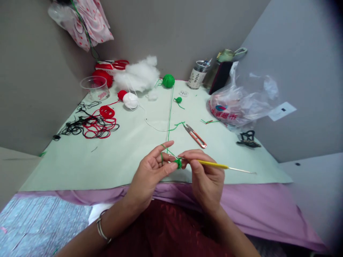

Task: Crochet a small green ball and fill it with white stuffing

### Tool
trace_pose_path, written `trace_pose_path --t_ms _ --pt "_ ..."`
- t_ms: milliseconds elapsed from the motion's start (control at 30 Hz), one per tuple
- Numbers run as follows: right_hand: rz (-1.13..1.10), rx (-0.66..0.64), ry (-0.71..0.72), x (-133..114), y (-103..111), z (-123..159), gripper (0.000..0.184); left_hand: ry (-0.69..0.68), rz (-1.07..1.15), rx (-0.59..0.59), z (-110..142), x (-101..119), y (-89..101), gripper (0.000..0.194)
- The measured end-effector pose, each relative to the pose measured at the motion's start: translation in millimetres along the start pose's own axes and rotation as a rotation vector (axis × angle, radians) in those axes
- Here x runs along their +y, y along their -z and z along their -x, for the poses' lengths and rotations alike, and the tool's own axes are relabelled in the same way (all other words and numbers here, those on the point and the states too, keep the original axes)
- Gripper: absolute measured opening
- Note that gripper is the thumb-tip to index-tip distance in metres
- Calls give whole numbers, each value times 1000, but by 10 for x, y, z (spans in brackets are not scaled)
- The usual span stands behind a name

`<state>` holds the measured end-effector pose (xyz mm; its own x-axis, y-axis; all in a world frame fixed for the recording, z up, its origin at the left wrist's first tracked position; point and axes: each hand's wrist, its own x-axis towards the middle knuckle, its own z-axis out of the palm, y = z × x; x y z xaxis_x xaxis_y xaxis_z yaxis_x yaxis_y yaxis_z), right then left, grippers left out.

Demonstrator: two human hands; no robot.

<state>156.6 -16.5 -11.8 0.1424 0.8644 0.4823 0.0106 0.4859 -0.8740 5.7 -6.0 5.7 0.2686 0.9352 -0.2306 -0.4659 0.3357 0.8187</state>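
Between thumb and fingers, my left hand [152, 166] pinches a small green crochet piece [178, 163]. Green yarn [162, 158] loops round one of its fingers, and a strand runs back across the table to a green yarn ball [168, 81]. My right hand [206, 175] is closed on a crochet hook [213, 164] with a yellow handle. The hook's thin metal tip reaches left over the green piece; its other metal end points right. Just beyond my hands lie orange-handled thread snips [196, 136], beside a green yarn end.
Tangled black and red yarn [100, 123], a clear plastic cup [95, 89], white stuffing [138, 75] and a white yarn ball [130, 100] are at left. A pen tin [197, 75], a plastic bag [238, 103] and a black hair claw [248, 139] stand at right.
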Motion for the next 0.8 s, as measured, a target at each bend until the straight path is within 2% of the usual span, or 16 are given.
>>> trace_pose_path --t_ms 133,300,400,533,667,733,800 --pt "-249 -27 -126 7 10 -63 16 9 -35 -12 2 37 10 64" --pt "-224 -64 -120 -31 68 -59 19 -27 -95 -11 12 52 21 58" --pt "-74 -94 -19 -64 120 -18 21 -52 -141 4 19 37 29 56" --pt "287 -203 286 -92 165 34 23 -98 -196 36 16 3 36 58" --pt "613 -261 550 -87 160 61 27 -61 -107 48 0 -4 37 61" --pt "630 -244 552 -81 145 62 29 -39 -63 42 -8 2 39 62" --pt "539 -208 467 -79 132 54 29 -46 -63 49 -11 6 42 61"
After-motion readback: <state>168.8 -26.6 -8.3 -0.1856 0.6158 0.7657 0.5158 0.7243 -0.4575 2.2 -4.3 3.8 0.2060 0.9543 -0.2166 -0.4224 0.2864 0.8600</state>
